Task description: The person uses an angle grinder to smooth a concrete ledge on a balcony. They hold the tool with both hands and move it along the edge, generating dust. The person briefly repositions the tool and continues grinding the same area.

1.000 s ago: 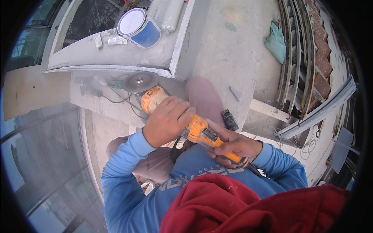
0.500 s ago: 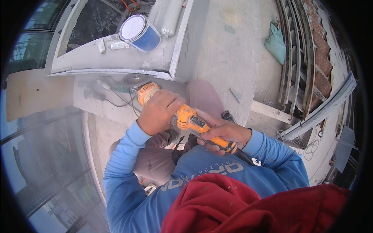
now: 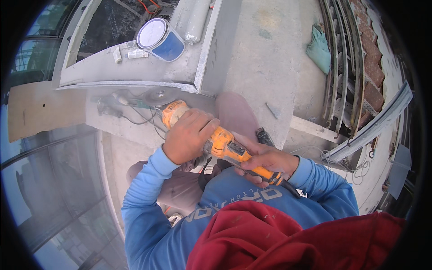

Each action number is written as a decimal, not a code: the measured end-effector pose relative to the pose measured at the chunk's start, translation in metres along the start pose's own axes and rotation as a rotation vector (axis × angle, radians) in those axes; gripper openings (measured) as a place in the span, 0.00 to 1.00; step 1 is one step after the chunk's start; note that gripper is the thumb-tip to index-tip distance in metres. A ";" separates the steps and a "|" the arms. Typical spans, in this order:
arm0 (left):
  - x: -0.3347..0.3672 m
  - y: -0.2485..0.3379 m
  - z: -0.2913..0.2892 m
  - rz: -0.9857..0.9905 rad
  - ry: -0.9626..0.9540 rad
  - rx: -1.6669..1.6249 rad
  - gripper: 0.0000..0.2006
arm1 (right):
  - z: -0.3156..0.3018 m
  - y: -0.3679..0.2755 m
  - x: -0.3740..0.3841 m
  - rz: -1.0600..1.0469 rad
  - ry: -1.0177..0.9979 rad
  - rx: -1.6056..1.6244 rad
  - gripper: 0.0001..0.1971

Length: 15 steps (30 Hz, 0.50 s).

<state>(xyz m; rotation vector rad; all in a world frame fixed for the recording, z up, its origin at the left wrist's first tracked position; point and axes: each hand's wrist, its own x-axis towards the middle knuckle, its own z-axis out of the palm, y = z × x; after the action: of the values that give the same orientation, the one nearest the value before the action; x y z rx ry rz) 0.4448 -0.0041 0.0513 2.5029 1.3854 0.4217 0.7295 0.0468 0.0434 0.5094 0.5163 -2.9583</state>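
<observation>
A yellow angle grinder [image 3: 221, 143] lies slantwise across my lap side, held in both hands. My left hand [image 3: 188, 134] wraps over its front body, just behind the gear head. Farther back, my right hand [image 3: 264, 161] grips the rear handle, thumb on top near the dark switch. The round grinding disc [image 3: 161, 96] at the head is close under the pale metal edge [image 3: 135, 84] of a raised ledge; whether it touches, I cannot tell. Haze of dust hangs around the disc. The black cord leaves the handle's rear end.
On the ledge stand a white and blue bucket [image 3: 163, 39], small white tubes [image 3: 137, 53] and a plastic-wrapped roll [image 3: 196, 22]. Left of the disc lies a plug with cable [image 3: 120, 98]. To the right are a green bag [image 3: 319, 50], metal rails [image 3: 335, 67] and a long curved strip [image 3: 373, 123].
The grinder and both hands have shifted slightly right and toward me. The disc has moved a little to the right along the ledge edge.
</observation>
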 end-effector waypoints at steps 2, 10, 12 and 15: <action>0.001 0.002 0.001 0.009 0.000 -0.002 0.32 | 0.002 0.001 -0.005 0.009 0.020 -0.017 0.45; 0.005 0.014 0.002 0.046 -0.003 0.003 0.33 | 0.006 0.006 -0.020 0.022 0.002 0.036 0.45; 0.006 0.018 0.002 0.047 0.003 -0.018 0.32 | 0.009 0.005 -0.024 0.017 -0.006 0.077 0.46; 0.006 0.016 0.003 0.047 0.023 -0.038 0.32 | 0.010 0.002 -0.024 0.036 0.017 0.044 0.46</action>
<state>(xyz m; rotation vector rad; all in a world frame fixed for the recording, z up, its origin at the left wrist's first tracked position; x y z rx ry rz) 0.4615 -0.0081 0.0545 2.5118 1.3165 0.4838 0.7493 0.0426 0.0604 0.5424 0.4393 -2.9393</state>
